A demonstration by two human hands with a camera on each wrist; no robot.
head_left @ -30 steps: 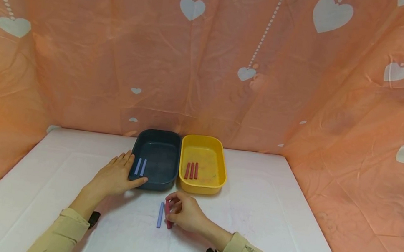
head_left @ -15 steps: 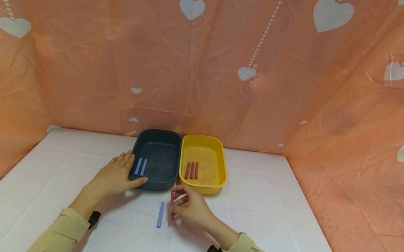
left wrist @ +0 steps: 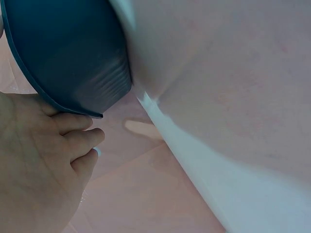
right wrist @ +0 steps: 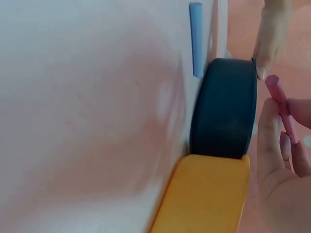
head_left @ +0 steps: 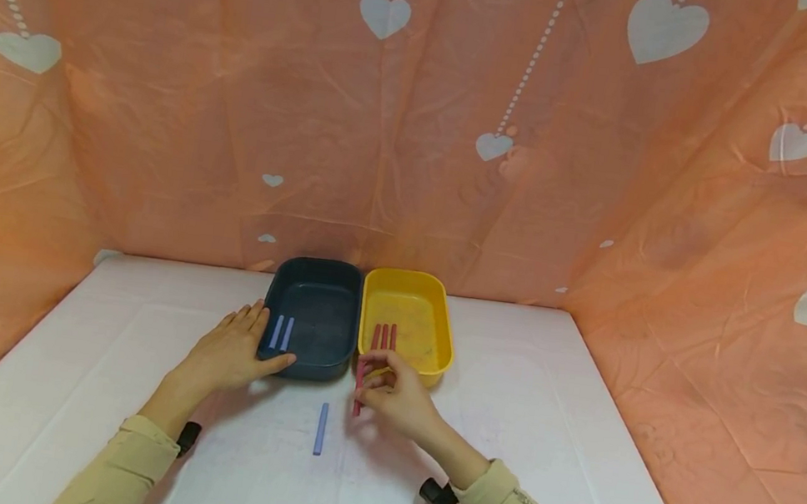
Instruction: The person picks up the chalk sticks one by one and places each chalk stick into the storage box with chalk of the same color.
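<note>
My left hand (head_left: 228, 352) rests on the near left corner of a dark blue tray (head_left: 309, 368). Its fingers (left wrist: 80, 141) lie along the rim, fairly straight, while the thumb reaches over the front edge. Two blue chalk sticks (head_left: 281, 333) lie side by side inside that tray. My right hand (head_left: 401, 395) pinches a red chalk stick (right wrist: 282, 104) between thumb and fingers, raised in front of the yellow tray (head_left: 435, 361). Inside the yellow tray are three red chalk sticks (head_left: 385, 336), partly hidden by the hand. One blue chalk stick (head_left: 321, 429) lies on the table.
The two trays stand side by side towards the back of the white-covered table (head_left: 502, 432). An orange curtain (head_left: 422, 162) with white hearts hangs behind and at both sides. A black wrist device (head_left: 437, 496) sits below the right forearm.
My right hand has lifted the red chalk stick from beside the blue one and carried it forward and right to the yellow tray's front. The left hand stays put.
</note>
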